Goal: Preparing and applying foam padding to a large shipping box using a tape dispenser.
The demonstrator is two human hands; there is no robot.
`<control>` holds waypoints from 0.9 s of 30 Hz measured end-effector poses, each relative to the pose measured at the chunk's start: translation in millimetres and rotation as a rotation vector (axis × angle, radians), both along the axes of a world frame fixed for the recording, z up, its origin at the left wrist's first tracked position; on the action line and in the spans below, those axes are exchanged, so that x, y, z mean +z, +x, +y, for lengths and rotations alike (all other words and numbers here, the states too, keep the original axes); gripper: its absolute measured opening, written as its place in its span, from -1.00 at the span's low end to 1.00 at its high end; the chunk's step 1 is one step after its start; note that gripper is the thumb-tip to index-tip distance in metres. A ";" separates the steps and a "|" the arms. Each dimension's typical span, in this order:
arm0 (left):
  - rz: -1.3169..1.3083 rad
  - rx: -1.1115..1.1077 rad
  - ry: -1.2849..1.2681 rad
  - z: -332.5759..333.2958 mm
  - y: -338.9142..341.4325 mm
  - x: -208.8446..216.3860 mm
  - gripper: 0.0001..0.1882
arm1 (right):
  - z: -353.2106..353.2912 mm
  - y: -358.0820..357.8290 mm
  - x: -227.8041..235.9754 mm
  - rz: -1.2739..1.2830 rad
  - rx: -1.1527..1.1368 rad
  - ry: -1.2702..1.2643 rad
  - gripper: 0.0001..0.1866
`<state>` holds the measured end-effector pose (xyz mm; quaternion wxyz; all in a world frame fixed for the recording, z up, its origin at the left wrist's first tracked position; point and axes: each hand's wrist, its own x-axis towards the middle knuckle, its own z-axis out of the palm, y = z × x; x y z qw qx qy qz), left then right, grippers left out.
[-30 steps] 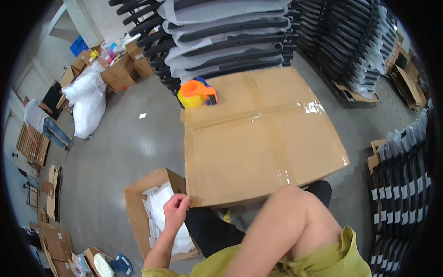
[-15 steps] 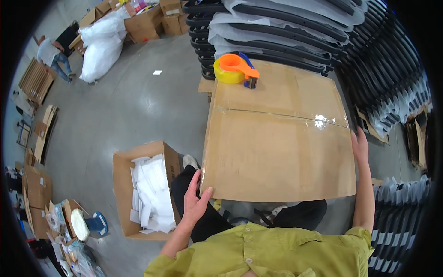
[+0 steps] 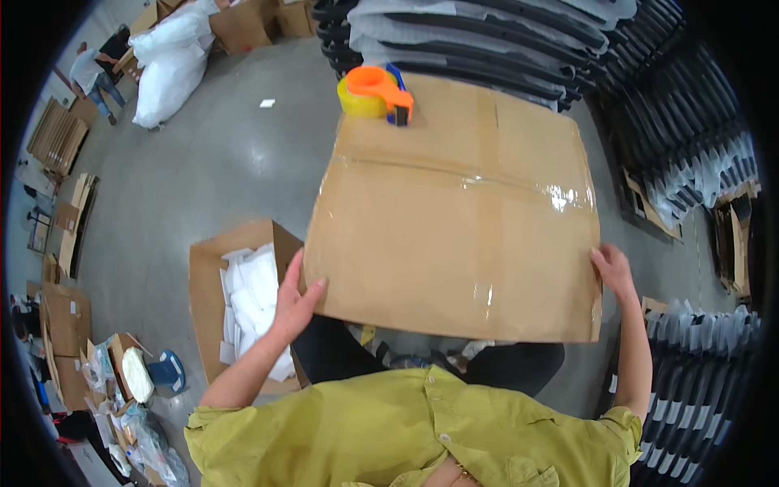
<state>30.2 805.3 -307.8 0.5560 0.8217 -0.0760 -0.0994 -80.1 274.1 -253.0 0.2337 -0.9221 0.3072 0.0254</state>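
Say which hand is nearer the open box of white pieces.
Left: the left hand is by the open box's right side; the right hand is across the large carton, at its right edge.

Hands (image 3: 295,307) well apart, left thumb (image 3: 313,295) spread from fingers (image 3: 291,273), forearms (image 3: 258,357) reaching forward.
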 end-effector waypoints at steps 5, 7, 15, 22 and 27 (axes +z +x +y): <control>-0.109 0.133 -0.131 -0.2 -1.0 -17.8 -0.46 | 63.8 162.6 24.4 -0.441 0.633 -0.450 -0.44; -0.099 0.181 -0.150 -1.5 -0.3 -26.0 -0.49 | 101.6 239.6 14.5 -0.481 0.809 -0.515 -0.38; -0.013 0.215 -0.269 1.4 -18.0 -25.9 -0.50 | 204.2 409.0 13.6 -0.413 1.266 -0.745 -0.37; -0.102 0.206 -0.151 2.7 -10.2 -25.2 -0.54 | 192.0 333.1 5.8 -0.474 1.229 -0.522 -0.54; -0.384 0.336 0.023 17.4 -47.1 -8.4 -0.61 | 140.0 216.1 16.4 -0.536 1.019 -0.403 -0.39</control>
